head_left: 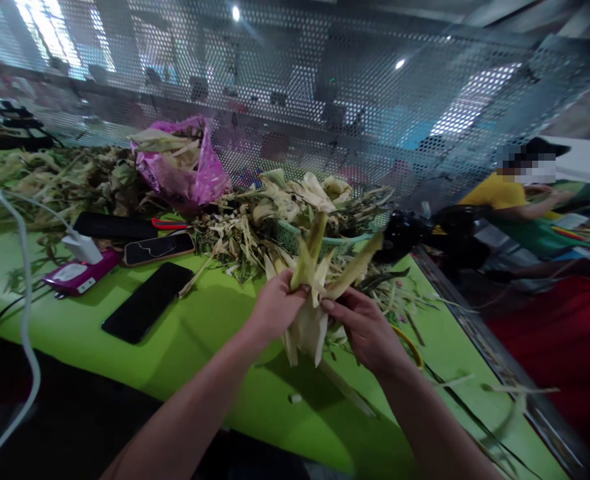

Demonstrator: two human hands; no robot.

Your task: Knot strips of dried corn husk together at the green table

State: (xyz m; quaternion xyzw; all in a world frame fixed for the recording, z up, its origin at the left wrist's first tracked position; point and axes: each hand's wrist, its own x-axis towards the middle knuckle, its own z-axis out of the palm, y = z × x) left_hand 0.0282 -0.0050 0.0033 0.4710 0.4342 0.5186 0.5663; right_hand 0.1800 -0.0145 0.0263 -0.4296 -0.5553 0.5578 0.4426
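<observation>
Between my hands, above the green table, is a bundle of pale dried corn husks with strips flaring up and down. My left hand grips its left side, thumb pressed near the middle where the strips meet. On the right side, my right hand pinches the husks between thumb and fingers. Just behind the bundle stands a green basket heaped with more dried husks. Part of a yellow loop shows beside my right wrist.
Phones, a purple power strip with a white charger and a red-handled tool lie left. Behind them are a pink bag and piled husks. A perforated metal screen backs the table. A person in yellow sits right.
</observation>
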